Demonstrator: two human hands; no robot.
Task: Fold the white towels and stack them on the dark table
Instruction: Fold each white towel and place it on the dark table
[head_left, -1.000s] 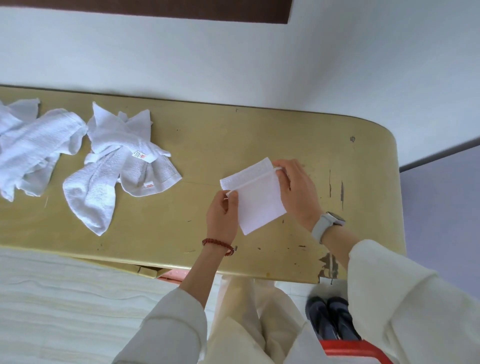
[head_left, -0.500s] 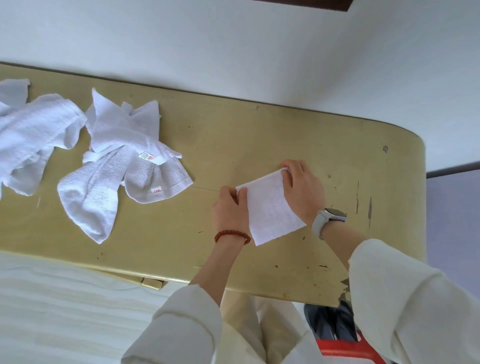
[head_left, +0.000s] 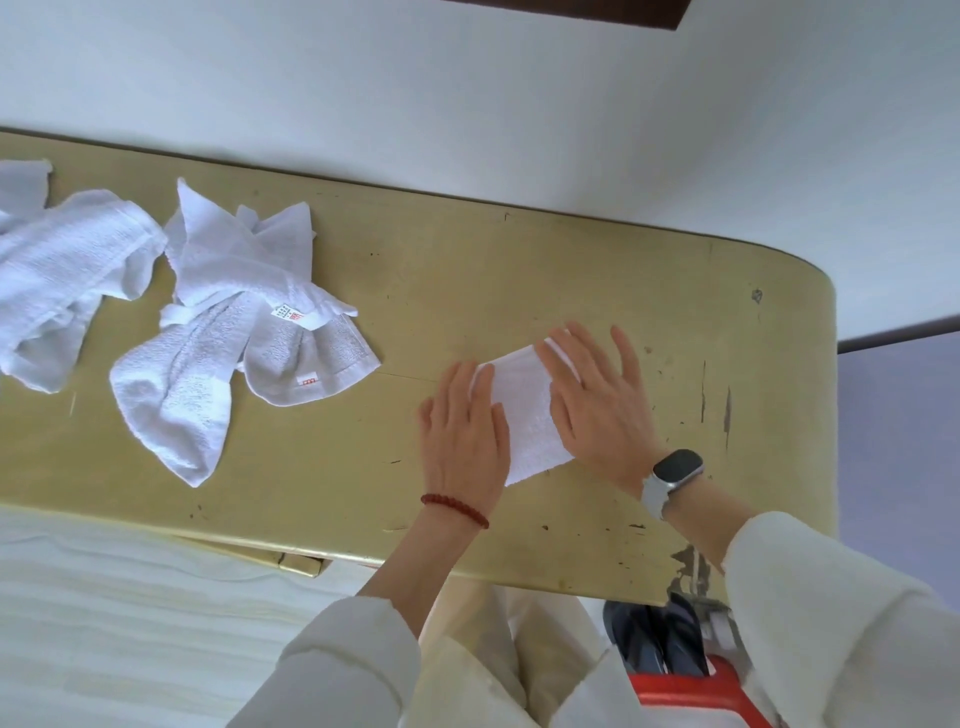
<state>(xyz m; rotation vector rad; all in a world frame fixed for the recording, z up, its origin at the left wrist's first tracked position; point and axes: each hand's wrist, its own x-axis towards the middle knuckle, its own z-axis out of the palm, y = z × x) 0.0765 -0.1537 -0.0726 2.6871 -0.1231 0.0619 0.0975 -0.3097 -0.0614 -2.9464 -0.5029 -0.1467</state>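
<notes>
The folded white towel (head_left: 524, 410) lay on the yellowish worktop (head_left: 571, 291), pressed flat under both flat, released palms: left hand (head_left: 462, 436), right hand (head_left: 597, 410). Soft, light and limp, it likely wanted lifting by its folded edges.

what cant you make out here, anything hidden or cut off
Head view only:
- Folded towel: both side edges hidden under the left hand and right hand.
- Leftmost crumpled towel: cut off by the left frame edge.
- Label on the middle towel: print too small to read.
</notes>
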